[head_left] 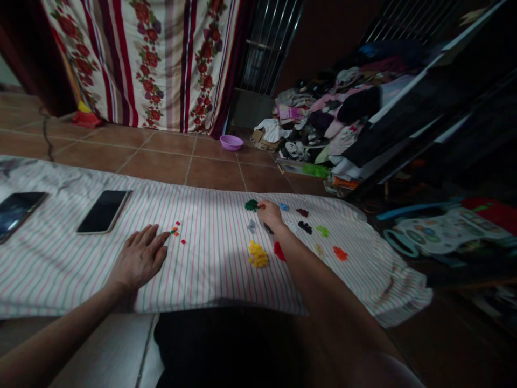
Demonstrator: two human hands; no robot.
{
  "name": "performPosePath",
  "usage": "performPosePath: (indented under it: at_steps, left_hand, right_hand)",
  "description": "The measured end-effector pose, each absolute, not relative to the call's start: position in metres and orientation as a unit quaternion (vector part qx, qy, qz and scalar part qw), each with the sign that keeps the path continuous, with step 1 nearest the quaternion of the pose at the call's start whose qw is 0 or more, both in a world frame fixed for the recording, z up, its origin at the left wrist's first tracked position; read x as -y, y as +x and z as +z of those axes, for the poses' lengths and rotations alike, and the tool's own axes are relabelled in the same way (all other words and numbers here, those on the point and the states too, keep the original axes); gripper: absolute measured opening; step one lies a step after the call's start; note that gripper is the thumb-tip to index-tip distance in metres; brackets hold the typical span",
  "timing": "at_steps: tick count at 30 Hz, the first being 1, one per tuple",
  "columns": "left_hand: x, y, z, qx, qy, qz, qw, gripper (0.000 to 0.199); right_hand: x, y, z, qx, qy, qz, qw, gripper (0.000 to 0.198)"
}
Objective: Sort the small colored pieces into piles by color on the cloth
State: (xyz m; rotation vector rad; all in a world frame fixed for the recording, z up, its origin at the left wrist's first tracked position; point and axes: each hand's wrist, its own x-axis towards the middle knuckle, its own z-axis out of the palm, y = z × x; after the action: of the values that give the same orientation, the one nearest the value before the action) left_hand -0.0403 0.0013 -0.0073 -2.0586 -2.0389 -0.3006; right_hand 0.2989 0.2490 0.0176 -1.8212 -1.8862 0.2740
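My left hand [141, 255] lies flat on the striped cloth, fingers stretched out. Its fingertips are beside a few small red, orange and green pieces [175, 231]. My right hand [270, 214] reaches to the edge of a dark green pile [251, 205] of small pieces, fingertips pinched together; whether a piece is between them is too small to see. Around that hand are more piles: grey [251, 226], yellow [257, 255], blue [284, 207], black [305, 227], lime green [322, 231] and orange [340, 253]. My right forearm partly covers a red pile [278, 251].
Two phones, one dark [18, 213] and one light-edged [104, 212], lie on the cloth [210, 231] at left. Beyond its far edge, a purple basin [231, 142] stands on the tiled floor. Heaped clothes [323, 116] are at the back right, near a toy walker [436, 229].
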Motion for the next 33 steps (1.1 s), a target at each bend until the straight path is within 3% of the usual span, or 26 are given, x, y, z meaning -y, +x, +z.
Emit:
performPosePath:
  at_steps: [22,26,33]
  left_hand:
    - [-0.002,-0.039,-0.009,0.703,-0.691,-0.147,0.081,0.047]
    - [-0.002,-0.037,-0.006,0.708,-0.686,-0.151,0.073,0.046]
    - [-0.002,-0.035,-0.001,0.716,-0.686,-0.112,0.068,0.048]
  right_hand:
    - [-0.24,0.297,0.031,0.697,-0.669,0.089,0.241,0.029]
    - [-0.225,0.282,0.046,0.739,-0.611,0.095,0.269,0.025]
    - [-0.169,0.204,0.041,0.832,-0.419,0.243,0.271,0.019]
